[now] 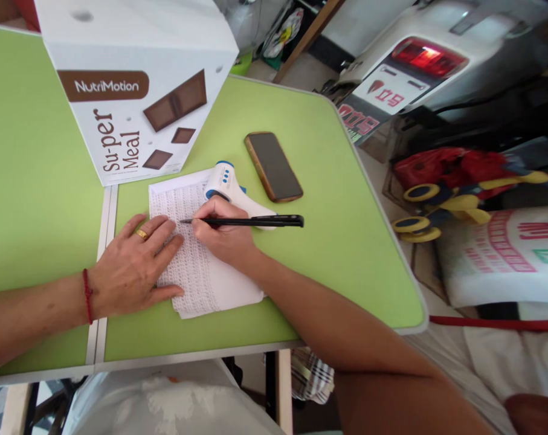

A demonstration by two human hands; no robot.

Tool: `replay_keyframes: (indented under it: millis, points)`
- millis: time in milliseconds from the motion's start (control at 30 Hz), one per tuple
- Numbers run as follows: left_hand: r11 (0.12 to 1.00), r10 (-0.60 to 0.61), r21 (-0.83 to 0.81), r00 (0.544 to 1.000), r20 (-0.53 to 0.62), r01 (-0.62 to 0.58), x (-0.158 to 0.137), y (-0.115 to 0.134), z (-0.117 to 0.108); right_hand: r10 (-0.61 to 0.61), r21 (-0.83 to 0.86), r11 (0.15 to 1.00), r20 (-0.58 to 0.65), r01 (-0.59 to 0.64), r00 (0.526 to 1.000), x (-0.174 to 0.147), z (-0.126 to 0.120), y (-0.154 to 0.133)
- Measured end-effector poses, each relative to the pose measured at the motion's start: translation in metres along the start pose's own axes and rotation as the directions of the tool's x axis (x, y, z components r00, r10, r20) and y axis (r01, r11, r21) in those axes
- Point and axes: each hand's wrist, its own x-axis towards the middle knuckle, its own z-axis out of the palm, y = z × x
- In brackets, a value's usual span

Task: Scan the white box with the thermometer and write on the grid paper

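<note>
A sheet of paper (pixel 201 281), covered with dense handwritten rows on its left part and blank toward the right, lies on the green table. My left hand (pixel 135 266) rests flat on its left edge, fingers spread, a gold ring on one finger. My right hand (pixel 226 232) grips a black pen (pixel 260 221), its tip at the written rows. Just beyond the right hand, a white and blue handheld thermometer (pixel 222 178) lies partly on the paper, its handle partly hidden by the hand and pen.
A dark phone in a brown case (pixel 274 166) lies right of the thermometer. The tall white NutriMotion box (pixel 138 139) stands behind the paper. The green folding table (pixel 337 254) has a metal seam at left. Beyond its right edge are a scooter (pixel 391 78) and a printed white sack (pixel 504 254).
</note>
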Motion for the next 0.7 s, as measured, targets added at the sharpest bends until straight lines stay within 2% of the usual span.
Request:
replay_keyframes:
  millis: [133, 533, 700]
  points:
    - [1.000, -0.010, -0.007, 1.000, 0.007, 0.010, -0.0001, 0.0001, 0.0004, 0.017, -0.016, 1.000, -0.029, -0.017, 0.999, -0.0004, -0.0007, 0.0003]
    - [1.000, -0.003, -0.009, 1.000, -0.003, 0.003, 0.0007, 0.0001, -0.0008, 0.014, -0.023, 1.000, 0.007, -0.014, 1.000, -0.0009, -0.0003, 0.0016]
    - [1.000, -0.006, -0.006, 1.000, 0.002, 0.006, -0.0002, -0.0002, 0.0003, 0.026, -0.028, 0.999, -0.027, -0.027, 0.999, -0.0009, -0.0003, 0.0014]
